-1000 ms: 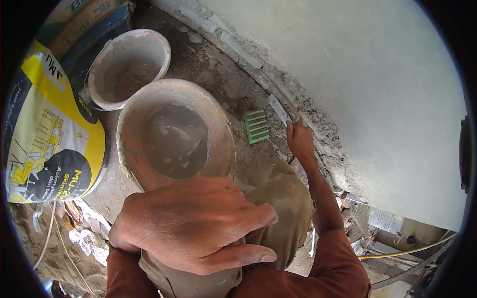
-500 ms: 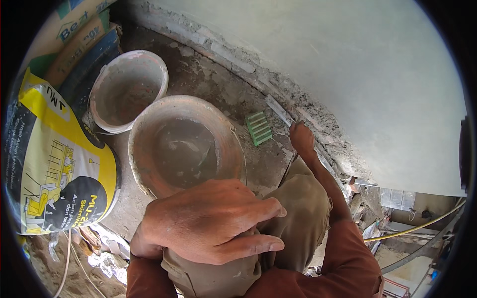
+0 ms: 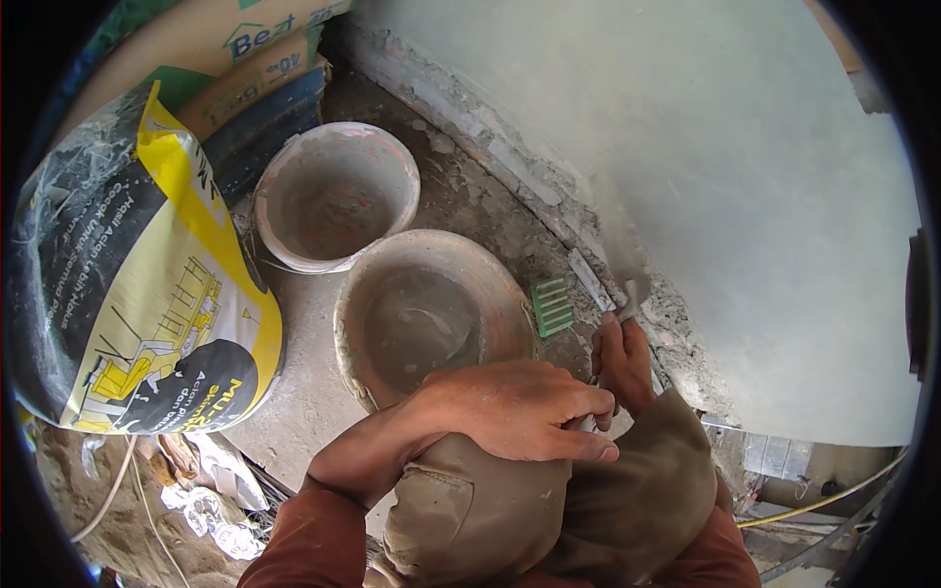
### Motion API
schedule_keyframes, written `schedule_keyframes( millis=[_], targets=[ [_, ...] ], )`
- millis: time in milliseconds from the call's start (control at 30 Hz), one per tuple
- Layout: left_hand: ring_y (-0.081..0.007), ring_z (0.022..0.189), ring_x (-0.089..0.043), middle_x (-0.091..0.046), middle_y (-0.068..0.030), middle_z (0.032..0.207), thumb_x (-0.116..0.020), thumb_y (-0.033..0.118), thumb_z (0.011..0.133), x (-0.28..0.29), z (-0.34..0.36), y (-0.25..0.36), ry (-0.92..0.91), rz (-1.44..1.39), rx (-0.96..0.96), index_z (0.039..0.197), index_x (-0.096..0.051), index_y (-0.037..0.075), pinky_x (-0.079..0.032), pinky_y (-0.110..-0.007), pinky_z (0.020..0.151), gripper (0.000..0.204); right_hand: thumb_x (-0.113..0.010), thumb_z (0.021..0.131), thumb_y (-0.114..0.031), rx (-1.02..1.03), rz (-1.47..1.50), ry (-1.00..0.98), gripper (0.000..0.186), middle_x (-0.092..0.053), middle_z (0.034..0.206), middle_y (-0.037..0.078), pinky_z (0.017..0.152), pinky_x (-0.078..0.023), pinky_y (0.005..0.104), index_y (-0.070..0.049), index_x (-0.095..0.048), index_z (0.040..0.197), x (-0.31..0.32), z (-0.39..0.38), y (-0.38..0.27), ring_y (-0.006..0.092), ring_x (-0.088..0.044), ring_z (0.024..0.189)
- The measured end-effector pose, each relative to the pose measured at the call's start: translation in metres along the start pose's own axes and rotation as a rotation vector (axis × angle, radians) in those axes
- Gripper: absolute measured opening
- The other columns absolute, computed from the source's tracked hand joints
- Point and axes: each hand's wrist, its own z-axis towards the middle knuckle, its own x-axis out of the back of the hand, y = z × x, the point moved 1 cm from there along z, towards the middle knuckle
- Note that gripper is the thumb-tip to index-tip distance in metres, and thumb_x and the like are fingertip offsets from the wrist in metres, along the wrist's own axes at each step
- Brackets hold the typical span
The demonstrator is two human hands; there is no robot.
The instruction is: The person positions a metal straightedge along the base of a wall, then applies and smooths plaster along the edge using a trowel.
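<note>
My left hand (image 3: 510, 410) hovers over my knee, back upward, with thumb and forefinger stretched out and apart. A whitish bit shows just behind those fingers. Low at the wall's foot, my right hand (image 3: 624, 363) is closed round a hand tool with a pale bent neck (image 3: 629, 296); its far end is smeared by motion, so its kind is unclear. Beside those fingers lies a narrow grey flat strip (image 3: 591, 279). A green slotted plastic piece (image 3: 552, 307) is left of the strip. Grey, wet-looking mix fills the bottom of the near bucket (image 3: 505, 284).
A second, mortar-stained bucket (image 3: 402, 181) stands farther back. At left is a large yellow, black and white sack (image 3: 260, 294), with stacked brown sacks (image 3: 221, 49) behind. The smooth grey wall (image 3: 765, 216) has a rough, broken lower edge. A yellow cable (image 3: 823, 502) runs at lower right.
The view has shifted, so the buckets and sack appear farther right. My right hand has drawn nearer my knee, and a pale tool now shows at it. My left hand remains over the knee.
</note>
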Motion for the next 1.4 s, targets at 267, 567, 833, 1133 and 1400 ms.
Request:
schedule_keyframes(
  millis=[267,567,833,1133,1400],
  targets=[
    [-0.0295,0.073,-0.065,-0.066,-0.0094,0.076,-0.067,0.043,0.095,-0.001,-0.019,0.009,0.108,0.082,0.052,0.11,-0.065,0.005,-0.048,-0.039,0.068,0.04,-0.052,0.105,-0.023,0.266,0.142,-0.139,0.024,-0.056,0.064,0.003,0.051,-0.045,0.0294,-0.002,-0.051,0.094,-0.026,0.038,-0.004,0.0119,-0.056,0.053],
    [-0.0219,0.067,-0.064,-0.069,-0.0114,0.08,-0.075,0.024,0.089,-0.027,-0.078,0.012,1.067,0.063,-0.054,0.108,-0.07,-0.004,-0.052,-0.039,0.086,0.034,-0.057,0.103,-0.025,0.391,-0.399,-0.093,0.025,-0.058,0.067,0.004,0.046,-0.046,0.0282,-0.001,-0.056,0.097,-0.005,0.133,0.049,0.0119,-0.057,0.05],
    [-0.0105,0.086,-0.06,-0.066,-0.0083,0.094,-0.052,0.026,0.107,-0.09,-0.205,-0.087,2.136,0.328,0.451,0.104,-0.066,-0.002,-0.049,-0.043,0.102,0.032,-0.058,0.101,-0.023,0.468,-0.294,-0.022,0.027,-0.06,0.069,0.024,0.056,-0.044,0.0455,0.004,-0.056,0.098,0.009,0.152,0.052,0.04,-0.061,0.059],
    [-0.006,0.073,-0.052,-0.058,-0.0011,0.075,-0.056,0.018,0.105,-0.127,-0.228,-0.212,2.181,0.583,0.617,0.12,-0.063,-0.001,-0.042,-0.025,0.074,0.025,-0.055,0.102,-0.018,0.512,-0.355,-0.013,0.023,-0.061,0.073,0.025,0.058,-0.045,0.0481,0.004,-0.055,0.106,0.034,0.154,0.051,0.0441,-0.06,0.062],
    [-0.0084,0.071,-0.043,-0.048,0.0031,0.078,-0.066,0.011,0.095,-0.131,-0.235,-0.274,2.119,0.612,0.551,0.123,-0.062,0.001,-0.038,-0.025,0.069,0.03,-0.054,0.103,-0.02,0.455,-0.397,-0.002,0.025,-0.062,0.072,0.025,0.058,-0.046,0.0479,0.006,-0.055,0.106,0.036,0.157,0.049,0.0437,-0.062,0.063]
  ],
)
